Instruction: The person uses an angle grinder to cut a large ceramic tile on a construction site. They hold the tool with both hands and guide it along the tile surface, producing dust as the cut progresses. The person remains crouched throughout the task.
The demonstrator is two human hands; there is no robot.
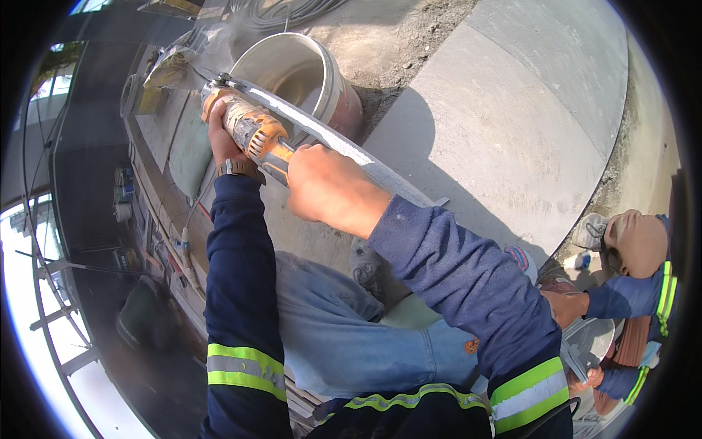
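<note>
An orange and grey angle grinder is held in both my hands, its casing coated with pale dust. My left hand wraps around the front of its body. Behind it, my right hand is closed around the rear handle. Alongside the grinder's head runs a long, narrow strip with a whitish edge. It passes across the near side of a dusty white bucket. Dust hangs in the air past the tool's head. The disc is small in view, and I cannot tell whether it touches the strip.
Large grey slabs cover the ground to the right, beside rough soil. A coiled hose or cable lies beyond the bucket. At the right, a co-worker's hands are at a container. A pale green sack lies at the left.
</note>
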